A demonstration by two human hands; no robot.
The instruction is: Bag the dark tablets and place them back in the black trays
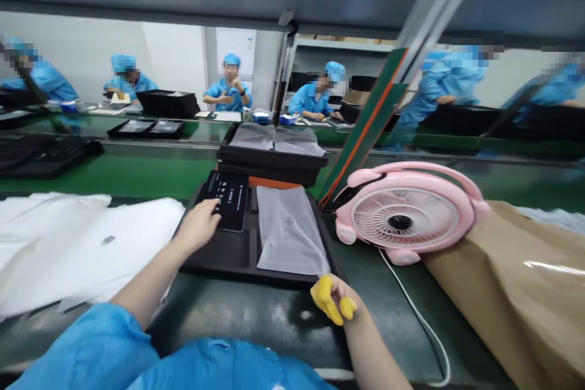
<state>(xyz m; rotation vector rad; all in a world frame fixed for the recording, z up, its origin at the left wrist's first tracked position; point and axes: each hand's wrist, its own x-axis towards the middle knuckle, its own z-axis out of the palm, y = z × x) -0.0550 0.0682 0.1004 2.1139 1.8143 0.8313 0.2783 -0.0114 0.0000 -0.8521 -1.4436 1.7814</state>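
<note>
My left hand [201, 225] grips the left side of a flat black tablet-like panel [235, 204] with white printing. The panel lies over the left compartment of a black tray [219, 262]. In the tray's right compartment is a flat item in a frosted plastic bag [289, 231]; what it contains is hard to make out. My right hand [336, 300] is by the bag's near right corner, with yellow covers on its fingertips. Its fingers are curled but apart, and nothing shows between them. I cannot tell whether it touches the bag.
White bags [91, 237] are piled at left. Behind the tray stands a stack of black trays [272, 161] with bagged items. At right are a pink fan [402, 219], its white cable [420, 317] and brown paper [512, 280]. People in blue work across the green line [150, 161].
</note>
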